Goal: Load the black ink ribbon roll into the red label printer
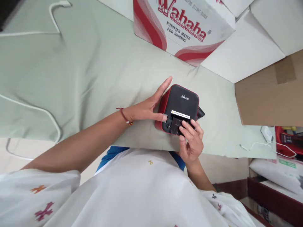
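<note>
A small box-shaped device (184, 101), black on top with red sides, lies on the pale green cloth. It bears white lettering and a white warning label (180, 114). My left hand (151, 105) is open along its left side, fingers stretched out, with the thumb on a grey patch near the label. A dark, glossy block (175, 126) sits in a recess at the device's near end. My right hand (192, 138) is closed on this block, fingertips on its right part and the thumb at its near edge. A black part (201, 112) juts from the device's right side.
A Wahaha water carton (180, 30) and white boxes (243, 47) line the far side. A brown carton (270, 91) stands at the right. White cables lie on the left (50, 115) and near a white adapter (266, 134). The cloth-covered table's (113, 63) near edge meets my body.
</note>
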Demonstrator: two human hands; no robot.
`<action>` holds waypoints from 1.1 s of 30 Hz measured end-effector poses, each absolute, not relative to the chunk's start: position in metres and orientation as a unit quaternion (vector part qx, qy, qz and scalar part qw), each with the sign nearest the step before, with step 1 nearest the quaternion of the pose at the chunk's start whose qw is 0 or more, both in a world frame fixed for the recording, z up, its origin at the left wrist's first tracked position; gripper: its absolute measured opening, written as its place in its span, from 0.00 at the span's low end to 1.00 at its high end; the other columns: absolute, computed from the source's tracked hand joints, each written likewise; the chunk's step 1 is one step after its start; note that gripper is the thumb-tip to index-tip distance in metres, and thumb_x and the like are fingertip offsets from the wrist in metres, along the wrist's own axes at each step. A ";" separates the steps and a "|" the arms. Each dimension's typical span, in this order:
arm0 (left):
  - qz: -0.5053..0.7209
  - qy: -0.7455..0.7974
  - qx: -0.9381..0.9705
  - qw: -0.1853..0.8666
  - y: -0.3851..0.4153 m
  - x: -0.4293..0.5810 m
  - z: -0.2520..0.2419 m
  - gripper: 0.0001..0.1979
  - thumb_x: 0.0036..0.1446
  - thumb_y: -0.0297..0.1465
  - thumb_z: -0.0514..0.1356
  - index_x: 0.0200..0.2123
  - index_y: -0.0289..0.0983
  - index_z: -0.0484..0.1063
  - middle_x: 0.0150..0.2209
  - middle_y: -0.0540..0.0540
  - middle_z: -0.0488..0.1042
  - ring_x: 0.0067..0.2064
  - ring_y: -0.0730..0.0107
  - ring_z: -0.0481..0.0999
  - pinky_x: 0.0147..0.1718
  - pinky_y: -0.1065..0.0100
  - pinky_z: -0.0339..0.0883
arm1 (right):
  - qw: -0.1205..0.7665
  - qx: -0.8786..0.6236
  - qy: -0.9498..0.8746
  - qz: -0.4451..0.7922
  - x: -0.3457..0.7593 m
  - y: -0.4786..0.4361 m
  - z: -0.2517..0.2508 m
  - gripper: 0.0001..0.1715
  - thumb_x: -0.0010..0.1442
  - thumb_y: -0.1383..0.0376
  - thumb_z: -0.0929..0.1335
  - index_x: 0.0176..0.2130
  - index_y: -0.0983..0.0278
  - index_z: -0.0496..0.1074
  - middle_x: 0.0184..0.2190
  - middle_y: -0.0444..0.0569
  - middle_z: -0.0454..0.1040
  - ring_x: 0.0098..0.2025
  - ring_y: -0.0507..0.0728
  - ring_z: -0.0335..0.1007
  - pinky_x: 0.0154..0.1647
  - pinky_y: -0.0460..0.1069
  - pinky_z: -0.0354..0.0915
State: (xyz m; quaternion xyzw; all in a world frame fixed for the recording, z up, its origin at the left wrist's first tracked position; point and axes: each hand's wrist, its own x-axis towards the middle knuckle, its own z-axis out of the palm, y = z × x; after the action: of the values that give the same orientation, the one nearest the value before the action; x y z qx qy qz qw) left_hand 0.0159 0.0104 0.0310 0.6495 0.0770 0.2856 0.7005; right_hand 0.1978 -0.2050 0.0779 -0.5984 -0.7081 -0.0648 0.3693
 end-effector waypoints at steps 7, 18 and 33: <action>0.283 0.067 0.626 0.724 0.008 0.020 0.030 0.72 0.49 0.54 0.80 0.83 0.61 0.34 0.87 0.52 0.30 0.86 0.37 0.22 0.83 0.32 0.27 | 0.337 -0.595 -0.723 -0.097 0.197 -0.214 0.083 0.25 0.71 0.72 0.67 0.63 0.57 0.78 0.56 0.53 0.86 0.65 0.63 0.76 0.66 0.63 0.72; 0.321 0.034 0.615 0.719 0.010 0.026 0.021 0.70 0.49 0.50 0.80 0.82 0.61 0.38 0.87 0.52 0.36 0.87 0.41 0.30 0.85 0.36 0.34 | 0.346 -0.578 -0.739 0.021 0.212 -0.183 0.130 0.12 0.72 0.70 0.69 0.48 0.58 0.82 0.46 0.50 0.88 0.48 0.60 0.84 0.51 0.59 0.79; 0.319 0.056 0.601 0.731 0.019 0.029 0.013 0.66 0.49 0.47 0.81 0.82 0.61 0.44 0.85 0.52 0.46 0.87 0.39 0.33 0.85 0.36 0.34 | -0.125 -0.753 -0.644 0.053 0.194 -0.066 0.151 0.15 0.64 0.65 0.75 0.51 0.61 0.83 0.50 0.58 0.83 0.49 0.67 0.80 0.51 0.59 0.74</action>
State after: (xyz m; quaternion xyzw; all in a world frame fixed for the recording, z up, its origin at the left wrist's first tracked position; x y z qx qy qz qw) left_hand 0.0289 0.0193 0.0130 0.6008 0.0555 0.3192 0.7308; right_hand 0.1943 -0.0660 0.1508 -0.7533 -0.6436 0.0535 -0.1245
